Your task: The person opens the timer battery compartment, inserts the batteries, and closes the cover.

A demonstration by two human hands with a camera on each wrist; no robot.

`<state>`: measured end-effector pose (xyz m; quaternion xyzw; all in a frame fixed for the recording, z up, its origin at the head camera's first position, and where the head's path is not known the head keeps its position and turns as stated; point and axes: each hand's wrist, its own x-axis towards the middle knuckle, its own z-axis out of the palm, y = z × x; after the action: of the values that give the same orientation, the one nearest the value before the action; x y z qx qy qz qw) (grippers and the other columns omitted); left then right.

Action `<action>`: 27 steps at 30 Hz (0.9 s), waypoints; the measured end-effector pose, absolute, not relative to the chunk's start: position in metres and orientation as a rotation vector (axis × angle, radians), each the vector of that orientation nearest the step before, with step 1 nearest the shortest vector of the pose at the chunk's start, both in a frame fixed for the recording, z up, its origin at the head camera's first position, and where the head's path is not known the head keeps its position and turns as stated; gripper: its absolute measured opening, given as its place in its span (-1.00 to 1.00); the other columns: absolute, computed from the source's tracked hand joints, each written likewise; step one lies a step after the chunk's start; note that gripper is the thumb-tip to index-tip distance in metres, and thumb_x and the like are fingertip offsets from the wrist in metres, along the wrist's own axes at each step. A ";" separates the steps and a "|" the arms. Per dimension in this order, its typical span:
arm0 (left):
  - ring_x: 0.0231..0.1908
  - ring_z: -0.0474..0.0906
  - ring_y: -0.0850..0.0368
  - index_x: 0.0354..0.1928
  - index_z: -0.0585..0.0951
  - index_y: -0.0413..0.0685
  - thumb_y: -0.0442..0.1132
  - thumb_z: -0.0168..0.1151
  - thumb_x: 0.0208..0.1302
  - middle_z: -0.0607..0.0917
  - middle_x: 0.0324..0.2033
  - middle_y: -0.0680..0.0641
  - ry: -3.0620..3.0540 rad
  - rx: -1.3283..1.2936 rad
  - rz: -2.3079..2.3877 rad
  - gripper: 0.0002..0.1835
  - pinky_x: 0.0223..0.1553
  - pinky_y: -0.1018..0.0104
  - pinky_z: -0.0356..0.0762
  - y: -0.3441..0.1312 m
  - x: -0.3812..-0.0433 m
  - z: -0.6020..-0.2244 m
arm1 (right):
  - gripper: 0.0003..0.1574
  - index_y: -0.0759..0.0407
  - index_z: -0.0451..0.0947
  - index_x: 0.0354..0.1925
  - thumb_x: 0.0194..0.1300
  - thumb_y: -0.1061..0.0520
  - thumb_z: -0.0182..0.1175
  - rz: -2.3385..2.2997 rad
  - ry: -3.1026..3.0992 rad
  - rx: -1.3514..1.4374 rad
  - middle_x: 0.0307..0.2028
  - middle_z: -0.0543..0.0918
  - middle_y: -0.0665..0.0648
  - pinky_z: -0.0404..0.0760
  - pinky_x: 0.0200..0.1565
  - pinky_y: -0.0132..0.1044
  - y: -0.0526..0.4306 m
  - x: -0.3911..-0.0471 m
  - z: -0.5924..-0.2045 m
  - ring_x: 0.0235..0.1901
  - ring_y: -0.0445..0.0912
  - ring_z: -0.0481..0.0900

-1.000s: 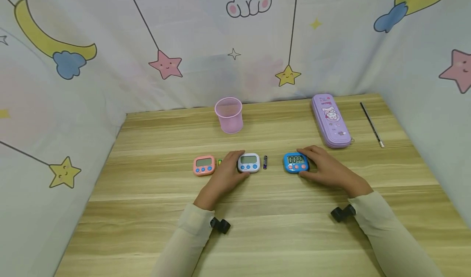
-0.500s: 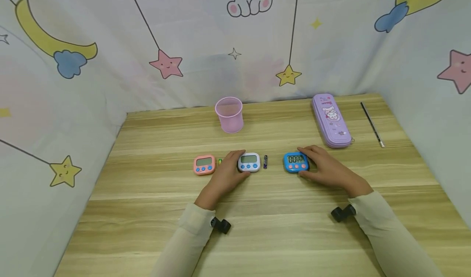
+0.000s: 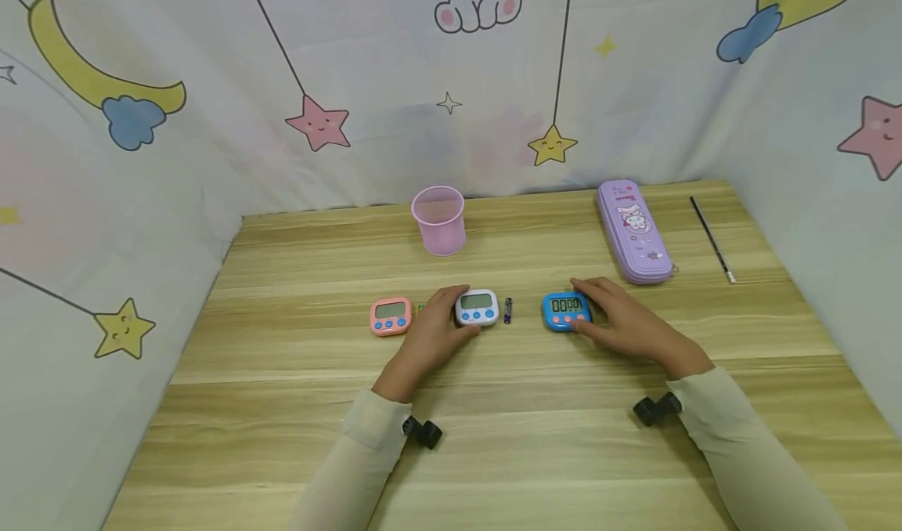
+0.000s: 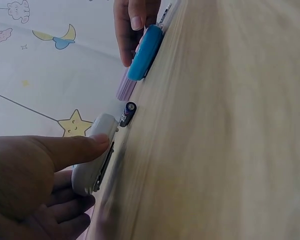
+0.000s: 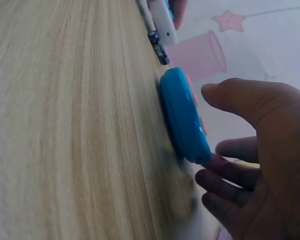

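Left hand [image 3: 430,335] pinches the white timer [image 3: 477,308] between thumb and fingers! Battery [image 3: 508,310] just beside it at three o'clock, pink cup [image 3: 444,237] at its eleven. Farther out at three on the tabletop [image 3: 528,437], the blue timer [image 3: 564,312]; right hand [image 3: 623,323] by its edge, thumb and fingers apart.
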<state>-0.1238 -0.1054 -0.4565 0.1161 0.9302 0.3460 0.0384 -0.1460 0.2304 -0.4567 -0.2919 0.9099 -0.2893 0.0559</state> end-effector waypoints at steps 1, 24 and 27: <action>0.28 0.35 -0.01 0.37 0.36 -0.11 -0.09 0.44 0.16 0.44 0.28 -0.13 2.854 0.356 1.071 -0.24 0.31 0.14 0.29 -0.105 -0.124 -0.456 | -0.08 0.31 0.19 0.42 0.33 -0.17 0.23 -0.886 2.770 -0.895 0.25 0.37 0.26 0.31 0.28 0.10 0.230 -0.146 -0.456 0.26 0.13 0.31; 0.29 0.34 0.01 0.36 0.38 -0.07 -0.07 0.45 0.15 0.45 0.28 -0.10 2.944 0.537 1.137 -0.25 0.31 0.14 0.29 -0.097 -0.116 -0.436 | -0.27 0.28 0.40 0.29 0.25 0.02 0.35 -1.066 2.858 -1.073 0.14 0.52 0.15 0.44 0.17 0.03 0.205 -0.138 -0.449 0.14 0.04 0.46; 0.29 0.35 0.03 0.36 0.38 -0.05 -0.08 0.45 0.15 0.45 0.28 -0.08 2.948 0.556 1.171 -0.25 0.31 0.16 0.31 -0.094 -0.114 -0.434 | -0.29 0.26 0.41 0.29 0.26 0.02 0.34 -1.091 2.840 -1.063 0.15 0.51 0.14 0.44 0.18 0.03 0.203 -0.136 -0.447 0.15 0.03 0.46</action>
<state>-0.1145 -0.0943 -0.4337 0.1727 0.9147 0.3634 -0.0392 -0.1356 0.2028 -0.4469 -0.3297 0.8805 -0.3383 -0.0404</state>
